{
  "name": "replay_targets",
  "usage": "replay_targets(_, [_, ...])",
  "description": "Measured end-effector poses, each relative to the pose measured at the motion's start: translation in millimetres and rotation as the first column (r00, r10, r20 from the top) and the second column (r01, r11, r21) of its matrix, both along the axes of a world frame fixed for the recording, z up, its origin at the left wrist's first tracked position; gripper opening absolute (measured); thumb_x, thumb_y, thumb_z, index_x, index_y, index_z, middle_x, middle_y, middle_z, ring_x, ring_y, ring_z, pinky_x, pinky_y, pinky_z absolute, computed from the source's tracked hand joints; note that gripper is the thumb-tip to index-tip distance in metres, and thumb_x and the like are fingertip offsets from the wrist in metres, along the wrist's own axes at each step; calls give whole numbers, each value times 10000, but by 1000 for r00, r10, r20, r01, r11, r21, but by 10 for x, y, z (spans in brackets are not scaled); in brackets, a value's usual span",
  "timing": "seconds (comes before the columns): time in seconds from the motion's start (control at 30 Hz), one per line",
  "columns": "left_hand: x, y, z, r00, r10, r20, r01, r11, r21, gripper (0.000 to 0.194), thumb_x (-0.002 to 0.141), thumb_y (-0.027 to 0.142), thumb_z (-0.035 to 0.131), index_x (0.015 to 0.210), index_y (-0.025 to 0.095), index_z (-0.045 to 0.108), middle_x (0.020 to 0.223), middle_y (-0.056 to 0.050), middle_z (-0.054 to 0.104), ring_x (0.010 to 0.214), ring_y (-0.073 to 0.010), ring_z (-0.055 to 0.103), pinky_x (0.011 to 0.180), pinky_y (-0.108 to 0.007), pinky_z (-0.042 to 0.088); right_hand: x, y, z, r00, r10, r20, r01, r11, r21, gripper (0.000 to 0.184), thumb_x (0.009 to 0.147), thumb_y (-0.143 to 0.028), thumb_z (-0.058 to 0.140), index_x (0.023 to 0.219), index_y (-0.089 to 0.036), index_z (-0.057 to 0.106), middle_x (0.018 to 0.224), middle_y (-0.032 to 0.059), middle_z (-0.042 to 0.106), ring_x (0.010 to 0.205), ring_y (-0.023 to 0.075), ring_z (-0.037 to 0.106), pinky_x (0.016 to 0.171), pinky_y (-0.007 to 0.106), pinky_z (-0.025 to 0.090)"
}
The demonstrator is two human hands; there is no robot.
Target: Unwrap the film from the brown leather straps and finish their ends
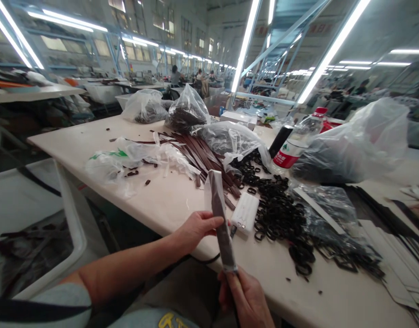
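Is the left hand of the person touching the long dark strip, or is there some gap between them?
Touching: in the head view, the left hand has its thumb lying on the face of the long dark strip.

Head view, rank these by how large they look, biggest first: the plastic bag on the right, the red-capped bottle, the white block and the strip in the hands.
1. Plastic bag
2. Bottle and strip: too alike to rank, and the strip is nearer the camera
3. White block
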State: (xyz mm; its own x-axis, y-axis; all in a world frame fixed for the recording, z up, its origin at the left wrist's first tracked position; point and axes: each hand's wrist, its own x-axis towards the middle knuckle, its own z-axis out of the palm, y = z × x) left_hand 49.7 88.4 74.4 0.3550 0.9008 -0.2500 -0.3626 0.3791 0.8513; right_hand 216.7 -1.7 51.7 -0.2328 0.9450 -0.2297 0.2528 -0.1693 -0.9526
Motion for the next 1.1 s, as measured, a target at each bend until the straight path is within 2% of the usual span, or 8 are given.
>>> replay_targets(0.13, [82, -131, -26, 971, -238, -11, 238, 971, -6, 349, 716, 387, 801, 918, 104, 777, 721, -61, 707, 629, -138, 592, 659, -258, 464, 31, 58, 45, 998, -54, 29, 51, 994, 92, 595, 932, -703, 370, 821, -175, 620, 599, 26, 617, 519, 156, 576, 519, 252, 448])
replay_targets(0.3, [56, 50, 71, 984, 136, 118, -144, 988, 55, 407, 672, 443, 831, 910, 117, 777, 929, -116, 744, 812, -198, 660, 804, -307, 512, 61, -11, 31, 997, 6, 71, -12, 997, 78, 580, 939, -691, 368, 833, -184, 629, 584, 17, 614, 505, 154, 566, 527, 256, 444])
replay_targets(0.37, [61, 39, 44, 993, 87, 76, -92, 994, 53, 377, 688, 434, 821, 871, 107, 782, 866, -111, 745, 781, -196, 660, 797, -306, 511, 65, -33, 11, 997, -18, 72, 13, 997, 71, 574, 938, -692, 372, 838, -187, 626, 584, 15, 608, 512, 160, 567, 531, 259, 445])
replay_targets(0.5, [92, -113, -23, 985, -174, -11, 174, 985, 5, 344, 690, 378, 827, 905, 112, 791, 762, -67, 729, 680, -160, 623, 716, -272, 491, 97, -18, -18, 994, -63, 94, 49, 987, 151, 550, 952, -662, 374, 768, -201, 610, 602, 24, 607, 544, 166, 562, 541, 261, 432])
replay_targets(0.67, [31, 61, 82, 979, 168, 120, -179, 979, 95, 434, 675, 458, 838, 961, 137, 780, 957, -102, 743, 866, -195, 658, 820, -287, 500, 134, -57, -102, 990, 10, 142, -29, 991, 133, 564, 952, -672, 352, 807, -198, 622, 585, 19, 618, 519, 167, 567, 542, 268, 424])
replay_targets(0.9, [65, -70, 12, 998, -51, 36, 51, 999, 21, 448, 645, 428, 863, 960, 119, 784, 872, -101, 752, 774, -189, 661, 772, -292, 501, 171, -103, -198, 986, 4, 164, -27, 990, 139, 575, 953, -671, 338, 824, -199, 640, 592, 21, 622, 536, 174, 573, 561, 272, 429])
replay_targets(1.03, [-10, 63, 128, 987, 132, 91, -138, 988, 65, 470, 633, 473, 861, 942, 130, 772, 890, -90, 745, 736, -168, 659, 716, -275, 514, 232, -148, -175, 986, 32, 163, -58, 986, 156, 535, 972, -632, 342, 822, -210, 635, 598, 13, 622, 552, 169, 557, 578, 272, 413])
replay_targets(1.1, [-20, 111, 128, 985, 147, 89, -149, 989, 17, 460, 623, 497, 860, 850, 109, 763, 847, -99, 737, 681, -153, 644, 660, -260, 503, 234, -160, -162, 987, 38, 159, -63, 985, 159, 532, 973, -632, 340, 824, -213, 633, 593, 11, 617, 546, 169, 551, 575, 274, 412])
